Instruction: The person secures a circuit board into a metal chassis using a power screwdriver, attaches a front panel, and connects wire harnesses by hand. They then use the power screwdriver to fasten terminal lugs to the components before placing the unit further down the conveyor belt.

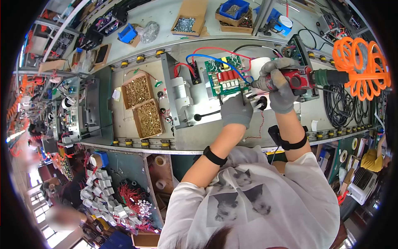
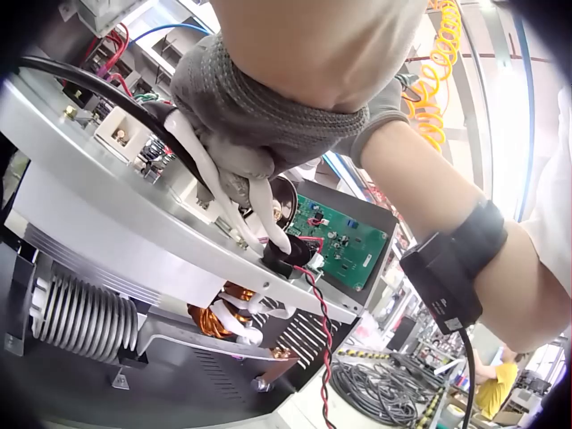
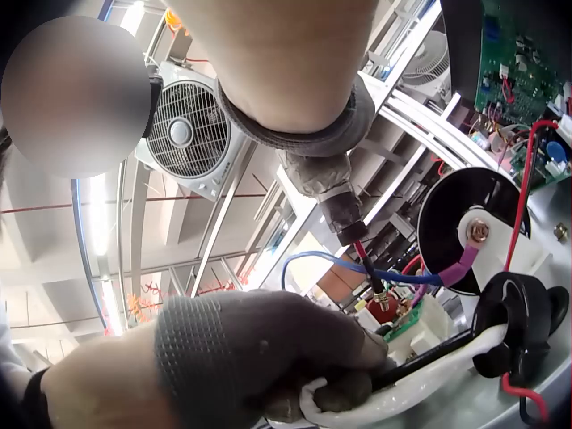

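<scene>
Red driver (image 1: 303, 78) points left, long axis crosswise, hands (image 1: 282, 94) holding it (right) and black cable (image 3: 431, 358) (left).

The circuit board (image 1: 219, 71) sits in the chassis (image 1: 166, 72). Left of the board, two boxes of fasteners (image 1: 143, 104) stand on the tabletop (image 1: 123, 124); right of it, the power driver (image 1: 295, 79) in the right hand (image 1: 282, 93), then coiled cables (image 1: 338, 108); before it, the left hand (image 1: 237, 111).

Some black cables (image 1: 335, 108) are lying in coils at the right, and a white fan (image 3: 181, 134) is hanging overhead.
</scene>
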`<action>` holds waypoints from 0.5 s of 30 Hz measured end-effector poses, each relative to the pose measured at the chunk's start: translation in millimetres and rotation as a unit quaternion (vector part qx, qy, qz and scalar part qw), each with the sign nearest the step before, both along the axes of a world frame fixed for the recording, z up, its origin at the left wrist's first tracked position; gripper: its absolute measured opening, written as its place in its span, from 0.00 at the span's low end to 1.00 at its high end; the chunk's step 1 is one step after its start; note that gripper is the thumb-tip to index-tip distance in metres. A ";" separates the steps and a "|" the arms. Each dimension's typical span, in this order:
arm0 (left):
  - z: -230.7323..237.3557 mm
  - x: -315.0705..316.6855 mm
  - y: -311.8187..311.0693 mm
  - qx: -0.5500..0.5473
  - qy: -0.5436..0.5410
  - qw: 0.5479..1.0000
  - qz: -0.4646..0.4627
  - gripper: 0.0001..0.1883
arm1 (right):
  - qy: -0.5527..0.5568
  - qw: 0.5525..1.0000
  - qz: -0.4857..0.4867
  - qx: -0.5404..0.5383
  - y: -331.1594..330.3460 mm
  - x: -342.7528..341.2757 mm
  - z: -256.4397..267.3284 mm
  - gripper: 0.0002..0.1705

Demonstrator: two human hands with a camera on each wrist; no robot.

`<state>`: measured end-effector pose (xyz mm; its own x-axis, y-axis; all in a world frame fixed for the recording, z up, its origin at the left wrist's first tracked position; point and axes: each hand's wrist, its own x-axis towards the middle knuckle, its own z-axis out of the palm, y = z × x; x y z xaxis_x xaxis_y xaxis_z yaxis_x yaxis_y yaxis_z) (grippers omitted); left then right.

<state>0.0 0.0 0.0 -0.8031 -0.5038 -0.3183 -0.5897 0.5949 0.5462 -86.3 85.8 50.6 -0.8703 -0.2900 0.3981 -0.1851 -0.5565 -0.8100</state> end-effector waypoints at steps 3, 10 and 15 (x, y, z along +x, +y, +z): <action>-4.5 1.9 0.7 0.010 0.019 1.000 0.001 0.17 | -0.061 0.998 -0.003 0.022 -7.8 6.8 0.1 0.10; -8.5 2.4 -2.1 -0.009 0.035 0.998 -0.041 0.15 | -0.021 0.999 0.006 0.027 -13.9 2.6 -3.8 0.10; -7.4 1.8 -3.5 0.013 0.031 0.999 -0.042 0.14 | -0.003 0.998 -0.005 0.065 -16.8 4.9 0.6 0.11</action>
<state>1.8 -3.5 -7.4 -0.8605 -0.4257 -0.2799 -0.5033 0.6255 0.5962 -81.4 69.0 51.2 -0.8760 -0.3292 0.3526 -0.1854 -0.4450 -0.8761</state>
